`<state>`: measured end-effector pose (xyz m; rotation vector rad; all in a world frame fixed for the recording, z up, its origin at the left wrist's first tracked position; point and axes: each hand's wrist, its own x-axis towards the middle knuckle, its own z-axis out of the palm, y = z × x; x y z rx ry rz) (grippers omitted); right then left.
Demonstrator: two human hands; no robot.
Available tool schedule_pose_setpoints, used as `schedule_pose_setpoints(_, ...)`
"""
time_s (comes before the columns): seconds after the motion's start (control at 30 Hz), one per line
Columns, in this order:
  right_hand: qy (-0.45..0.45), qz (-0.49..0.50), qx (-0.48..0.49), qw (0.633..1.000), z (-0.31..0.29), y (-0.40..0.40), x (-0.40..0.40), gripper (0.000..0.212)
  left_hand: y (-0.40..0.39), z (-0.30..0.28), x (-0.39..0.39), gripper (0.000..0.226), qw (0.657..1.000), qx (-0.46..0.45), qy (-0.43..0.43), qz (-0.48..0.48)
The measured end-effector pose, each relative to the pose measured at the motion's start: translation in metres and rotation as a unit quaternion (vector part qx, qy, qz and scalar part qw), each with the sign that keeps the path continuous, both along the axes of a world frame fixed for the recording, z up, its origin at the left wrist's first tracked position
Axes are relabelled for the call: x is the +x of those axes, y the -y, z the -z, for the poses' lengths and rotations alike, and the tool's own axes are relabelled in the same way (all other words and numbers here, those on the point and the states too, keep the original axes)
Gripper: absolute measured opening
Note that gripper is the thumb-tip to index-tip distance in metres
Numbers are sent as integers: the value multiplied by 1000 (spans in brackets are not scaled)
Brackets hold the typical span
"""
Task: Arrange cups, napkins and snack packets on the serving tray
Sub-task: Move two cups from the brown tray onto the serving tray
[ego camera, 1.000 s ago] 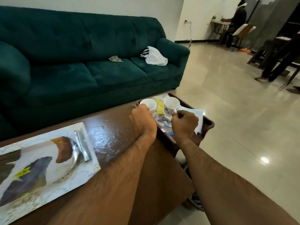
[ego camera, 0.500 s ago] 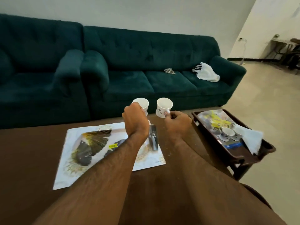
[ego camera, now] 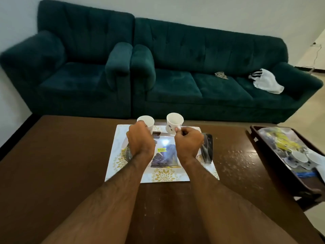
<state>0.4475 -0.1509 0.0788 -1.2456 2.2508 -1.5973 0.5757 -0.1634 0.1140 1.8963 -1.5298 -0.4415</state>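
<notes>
Two cups are hanging over the far edge of the serving tray (ego camera: 163, 176) on the desk (ego camera: 52, 164): the left hand (ego camera: 140, 140) is gripping one cup (ego camera: 146, 121), the right hand (ego camera: 189, 143) is pinching the other cup (ego camera: 174, 122). Judging by this, setting both down upright and apart on the tray is coming next.

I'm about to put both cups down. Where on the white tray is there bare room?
Bare room: the white tray's front strip, below the yellow price sticker. Its right edge is crowded by the wrapped packet.
</notes>
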Motion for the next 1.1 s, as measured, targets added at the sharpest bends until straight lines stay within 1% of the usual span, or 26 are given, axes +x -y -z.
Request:
schedule_pose_setpoints(0.2,-9,8,36,999,47,10,-7,9,6,40,-4,26,1000,9,3,-8)
schedule_pose_setpoints(0.43,-13,10,51,999,80,19,-9,9,11,73,-14,21,1000,10,15,-20)
schedule_pose_setpoints(0.57,-8,10,56,998,90,26,-13,10,18,87,-18,21,1000,1,3,-14)
schedule_pose_setpoints(0.73,0,7,58,998,98,31,-16,4,24,100,-28,18,1000,-5,-28,-1)
schedule_pose_setpoints(0.93,-18,-4,55,998,104,37,-15,7,36,111,-35,11,999,-20,-43,8)
schedule_pose_setpoints(1.1,-33,-17,54,998,103,39,-13,8,41,120,-36,16,997,-37,-63,14)
